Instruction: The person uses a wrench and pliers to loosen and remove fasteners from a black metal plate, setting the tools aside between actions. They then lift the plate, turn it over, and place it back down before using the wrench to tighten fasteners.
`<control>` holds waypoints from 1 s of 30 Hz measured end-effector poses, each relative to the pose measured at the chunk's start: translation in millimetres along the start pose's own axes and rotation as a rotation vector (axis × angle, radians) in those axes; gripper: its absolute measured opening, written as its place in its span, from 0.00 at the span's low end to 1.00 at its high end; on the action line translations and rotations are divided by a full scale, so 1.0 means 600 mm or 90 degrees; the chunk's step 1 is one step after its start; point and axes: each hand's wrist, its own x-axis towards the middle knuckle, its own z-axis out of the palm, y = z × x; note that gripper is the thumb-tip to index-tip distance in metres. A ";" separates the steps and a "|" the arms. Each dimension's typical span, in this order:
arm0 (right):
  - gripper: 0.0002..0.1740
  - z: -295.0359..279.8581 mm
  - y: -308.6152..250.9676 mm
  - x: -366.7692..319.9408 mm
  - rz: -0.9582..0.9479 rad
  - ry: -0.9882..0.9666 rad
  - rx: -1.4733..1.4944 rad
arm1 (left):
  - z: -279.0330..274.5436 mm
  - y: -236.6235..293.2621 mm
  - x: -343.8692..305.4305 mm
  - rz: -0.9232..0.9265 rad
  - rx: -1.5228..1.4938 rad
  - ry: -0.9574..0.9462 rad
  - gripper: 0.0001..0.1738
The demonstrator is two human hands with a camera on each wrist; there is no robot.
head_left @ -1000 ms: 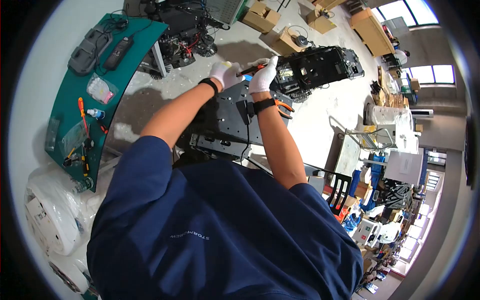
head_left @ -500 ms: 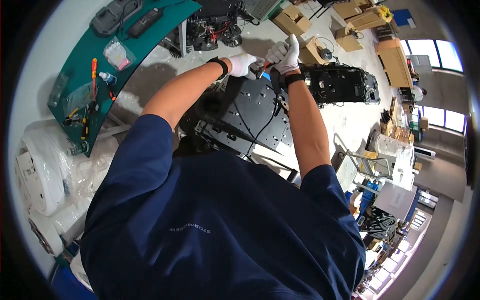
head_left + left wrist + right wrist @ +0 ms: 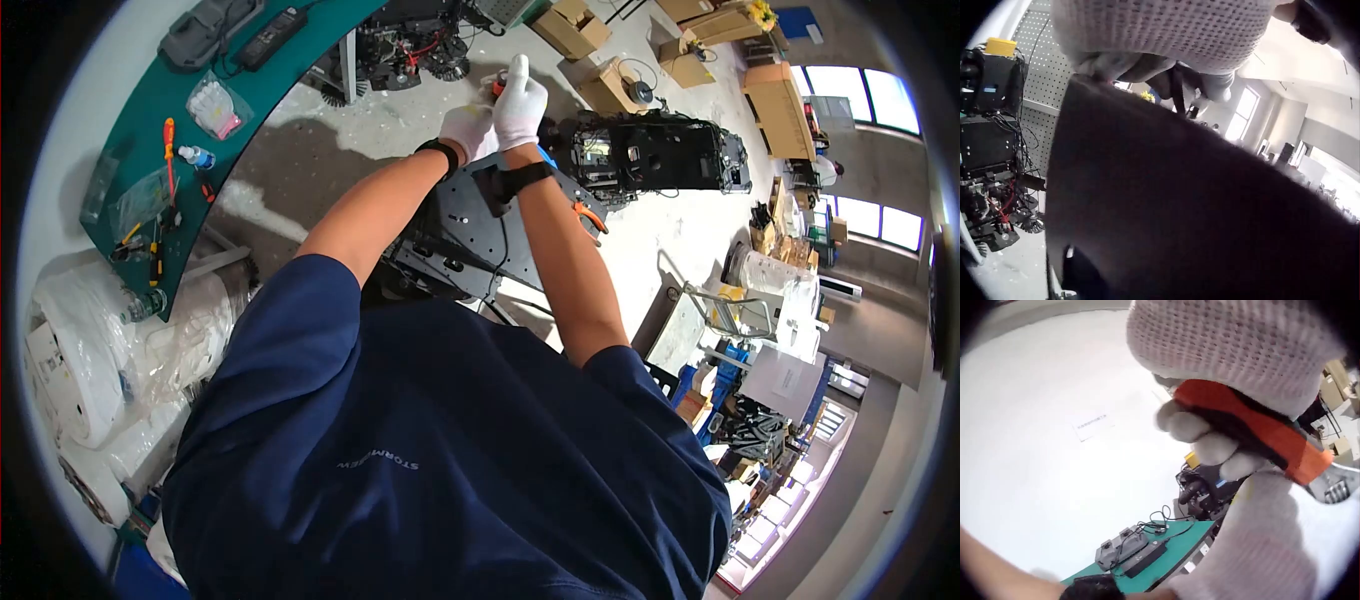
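My right hand (image 3: 520, 105), in a white knit glove with the thumb up, grips the red and black handle (image 3: 1241, 422) of an adjustable wrench; its fingertips wrap under the handle in the right wrist view. The wrench's metal head (image 3: 1337, 489) lies over my gloved left hand (image 3: 1272, 534). In the left wrist view that hand's fingers bend inward, and I cannot tell whether they hold the head. Both hands are raised past a dark metal plate (image 3: 480, 235) with holes. Orange-handled pliers (image 3: 590, 215) lie by its right edge.
A green table (image 3: 150, 130) at left bears a charger, a bagged pair of gloves (image 3: 213, 105), a screwdriver (image 3: 170, 150) and other tools. A black machine chassis (image 3: 665, 150) stands beyond the plate, cardboard boxes (image 3: 570, 28) behind. A wired machine (image 3: 994, 206) stands at far left.
In the head view, both hands have come together and shifted left since half a second ago, the right hand now partly in front of the left. The view has also shifted.
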 end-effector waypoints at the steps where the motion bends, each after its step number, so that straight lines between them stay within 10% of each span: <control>1: 0.34 0.008 0.002 -0.013 -0.062 0.049 -0.045 | 0.035 -0.011 0.004 0.001 -0.001 -0.001 0.21; 5: 0.30 0.011 -0.005 -0.065 -0.077 0.049 -0.090 | 0.016 0.003 -0.019 -0.116 -0.118 0.046 0.26; 11: 0.37 -0.064 0.029 -0.067 -0.148 -0.121 0.070 | -0.133 0.023 -0.011 0.180 -0.033 -0.290 0.22; 19: 0.42 -0.130 0.047 -0.023 0.096 -0.308 0.316 | -0.096 0.033 0.031 0.291 -0.013 -0.279 0.29; 23: 0.44 -0.144 0.057 -0.019 0.033 -0.418 0.366 | -0.099 0.037 0.036 0.302 0.051 -0.230 0.28; 30: 0.43 -0.117 0.049 -0.082 -0.037 0.054 0.451 | -0.045 0.025 0.038 0.312 0.030 -0.094 0.26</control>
